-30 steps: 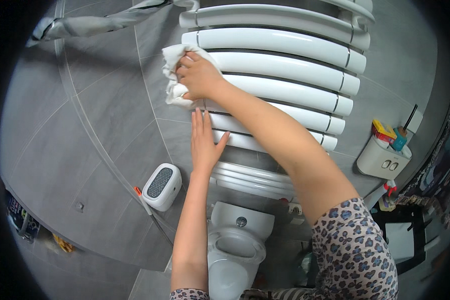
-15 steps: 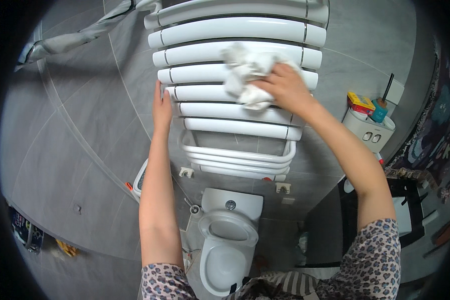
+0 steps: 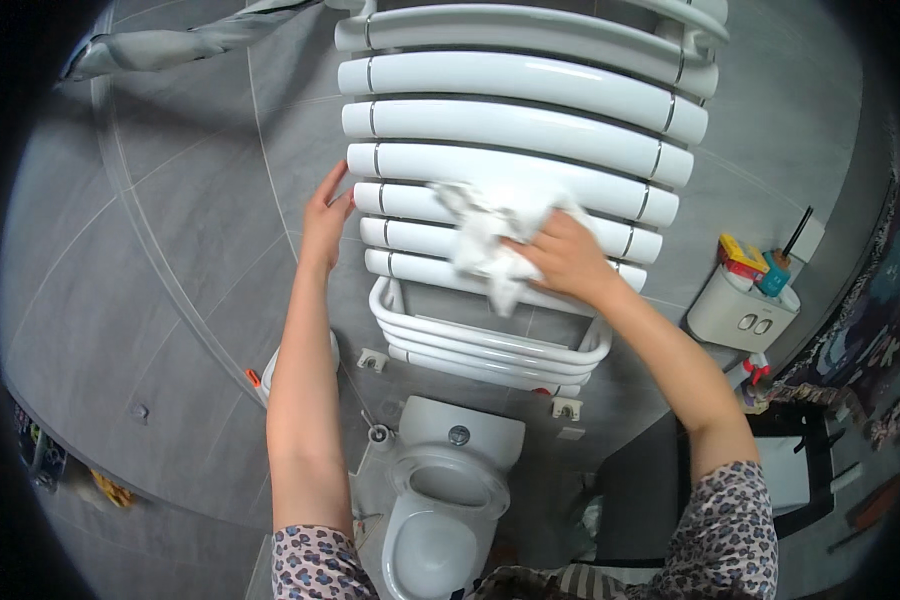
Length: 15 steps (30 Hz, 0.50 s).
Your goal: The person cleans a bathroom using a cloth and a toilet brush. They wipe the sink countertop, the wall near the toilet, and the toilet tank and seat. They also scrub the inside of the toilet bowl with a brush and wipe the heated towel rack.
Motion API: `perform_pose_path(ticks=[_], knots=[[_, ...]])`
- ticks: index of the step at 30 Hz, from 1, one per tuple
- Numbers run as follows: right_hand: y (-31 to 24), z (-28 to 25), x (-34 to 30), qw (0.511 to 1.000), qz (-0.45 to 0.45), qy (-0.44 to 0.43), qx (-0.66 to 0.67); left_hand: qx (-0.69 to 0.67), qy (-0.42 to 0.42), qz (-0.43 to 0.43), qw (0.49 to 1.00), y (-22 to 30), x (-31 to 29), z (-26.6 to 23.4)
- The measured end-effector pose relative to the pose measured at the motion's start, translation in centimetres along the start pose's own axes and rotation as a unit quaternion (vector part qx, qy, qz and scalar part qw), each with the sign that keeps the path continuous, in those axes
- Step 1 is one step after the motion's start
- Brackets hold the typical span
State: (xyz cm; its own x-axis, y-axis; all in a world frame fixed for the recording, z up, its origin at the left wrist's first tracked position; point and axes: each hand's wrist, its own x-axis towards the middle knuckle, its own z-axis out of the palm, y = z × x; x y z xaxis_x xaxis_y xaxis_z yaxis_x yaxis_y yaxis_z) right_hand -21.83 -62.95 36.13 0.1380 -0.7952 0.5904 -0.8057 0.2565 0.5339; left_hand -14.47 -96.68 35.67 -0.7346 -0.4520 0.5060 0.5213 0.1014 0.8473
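Observation:
A white towel radiator with several broad curved bars hangs on the grey tiled wall. My right hand grips a crumpled white cloth against the lower middle bars, right of centre. Part of the cloth hangs loose below my fingers and is slightly blurred. At the radiator's left edge, my left hand rests its fingertips on the bar ends, fingers apart, with nothing held in it. Below the broad bars, a rack of thin white rails juts out.
Underneath stands a white toilet with its lid raised. At the right, a white wall box carries a teal bottle with dark sticks and a yellow-red packet. A twisted grey cloth hangs at upper left.
The view has shifted, so the radiator sits further right and its upper end shows more. My right hand has moved the cloth down to lower bars. My left hand stays at the left edge.

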Motion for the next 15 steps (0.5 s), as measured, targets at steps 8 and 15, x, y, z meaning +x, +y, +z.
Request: perform_pose_path(ticks=[8, 15], knots=[[-5.7, 12.6, 15.0, 0.998, 0.037, 0.037, 0.045, -0.04, 0.025, -0.03, 0.998, 0.4, 1.2, 0.4], [-4.6, 10.5, 10.8, 0.989, 0.077, 0.125, 0.014, -0.079, 0.074, -0.024, 0.994, -1.3, 1.3, -0.8]])
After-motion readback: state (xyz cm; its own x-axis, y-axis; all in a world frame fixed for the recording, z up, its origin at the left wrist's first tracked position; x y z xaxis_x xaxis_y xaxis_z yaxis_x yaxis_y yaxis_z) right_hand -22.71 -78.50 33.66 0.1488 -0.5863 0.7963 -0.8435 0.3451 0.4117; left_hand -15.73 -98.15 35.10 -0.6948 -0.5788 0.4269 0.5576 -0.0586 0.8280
